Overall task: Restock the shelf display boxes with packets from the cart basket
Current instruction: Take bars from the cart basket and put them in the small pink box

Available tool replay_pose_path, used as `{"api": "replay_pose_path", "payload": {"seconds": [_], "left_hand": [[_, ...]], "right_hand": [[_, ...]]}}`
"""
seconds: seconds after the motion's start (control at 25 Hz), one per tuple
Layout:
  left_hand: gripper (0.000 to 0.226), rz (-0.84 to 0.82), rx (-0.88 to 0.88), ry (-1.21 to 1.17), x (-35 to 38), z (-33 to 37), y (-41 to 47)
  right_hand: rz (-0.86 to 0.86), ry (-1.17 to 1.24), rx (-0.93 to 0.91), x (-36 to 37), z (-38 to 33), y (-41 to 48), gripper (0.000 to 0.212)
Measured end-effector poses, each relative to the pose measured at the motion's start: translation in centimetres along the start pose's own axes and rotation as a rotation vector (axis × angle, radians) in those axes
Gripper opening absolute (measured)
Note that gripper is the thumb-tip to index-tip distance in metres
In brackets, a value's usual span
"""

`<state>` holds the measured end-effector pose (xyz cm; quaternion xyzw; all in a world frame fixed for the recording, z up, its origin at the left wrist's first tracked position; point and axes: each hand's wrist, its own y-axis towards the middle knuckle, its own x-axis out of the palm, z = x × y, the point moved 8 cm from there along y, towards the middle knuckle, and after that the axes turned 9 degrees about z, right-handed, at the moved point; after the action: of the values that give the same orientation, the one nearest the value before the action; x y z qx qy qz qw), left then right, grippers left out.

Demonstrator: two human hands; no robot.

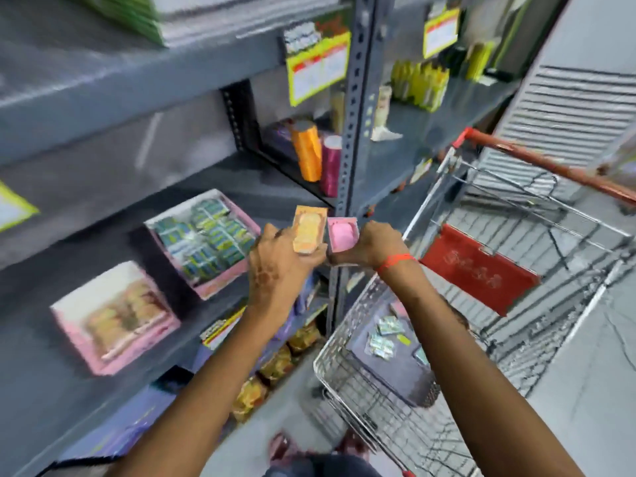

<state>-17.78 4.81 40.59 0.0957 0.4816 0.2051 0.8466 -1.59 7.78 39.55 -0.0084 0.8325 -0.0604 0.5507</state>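
Observation:
My left hand holds an orange packet upright in front of the shelf edge. Right beside it, my right hand grips a pink packet; the two packets almost touch. On the grey shelf to the left stand two pink display boxes: one filled with green and blue packets, and one nearer me with orange packets. Below my right arm is the wire cart basket, where a few green packets lie on a dark sheet. The view is blurred.
A grey perforated upright post divides the shelving. Orange and magenta cylinders stand on the shelf behind. Yellow price tags hang above. The cart's red handle and red flap are at right. Yellow-brown packets sit on the lower shelf.

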Motion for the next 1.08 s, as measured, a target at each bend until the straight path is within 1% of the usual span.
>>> {"api": "replay_pose_path", "payload": {"seconds": [0.12,0.24,0.36,0.44,0.6,0.72,0.88,0.92,1.0,1.08], "left_hand": [[0.049,0.068,-0.112,0.089,-4.6,-4.3,0.5],[0.046,0.149,-0.251,0.153,-8.8,-9.7,-0.1],[0.049,0.201,-0.345,0.226,-11.9,-14.5,-1.4],[0.053,0.221,-0.405,0.243,-13.5,-17.1,-2.5],[0.049,0.22,-0.592,0.301,-15.6,-21.8,-4.6],[0.048,0.196,-0.671,0.357,-16.1,-24.1,-5.7],[0.044,0.138,-0.734,0.358,-14.6,-25.6,-6.5],[0.045,0.118,-0.731,0.379,-14.2,-25.9,-6.5],[0.048,0.098,-0.725,0.407,-13.5,-26.2,-6.6],[0.051,0.102,-0.73,0.409,-13.1,-26.6,-6.7]], "right_hand": [[-0.02,-0.028,-0.168,0.8,-6.6,0.0,0.062],[-0.077,-0.029,-0.279,2.5,-13.1,-0.7,0.068],[-0.123,-0.01,-0.421,4.7,-19.1,-1.9,0.066],[-0.142,-0.01,-0.495,6.2,-22.0,-2.8,0.067],[-0.214,-0.087,-0.578,9.6,-26.6,-4.5,0.068],[-0.273,-0.105,-0.626,12.0,-28.7,-5.7,0.063],[-0.308,-0.141,-0.702,14.6,-29.7,-7.1,0.041],[-0.298,-0.148,-0.708,15.2,-29.8,-7.2,0.04],[-0.234,-0.171,-0.695,15.9,-29.6,-6.9,0.045],[-0.163,-0.177,-0.696,16.6,-29.5,-6.7,0.056]]}}
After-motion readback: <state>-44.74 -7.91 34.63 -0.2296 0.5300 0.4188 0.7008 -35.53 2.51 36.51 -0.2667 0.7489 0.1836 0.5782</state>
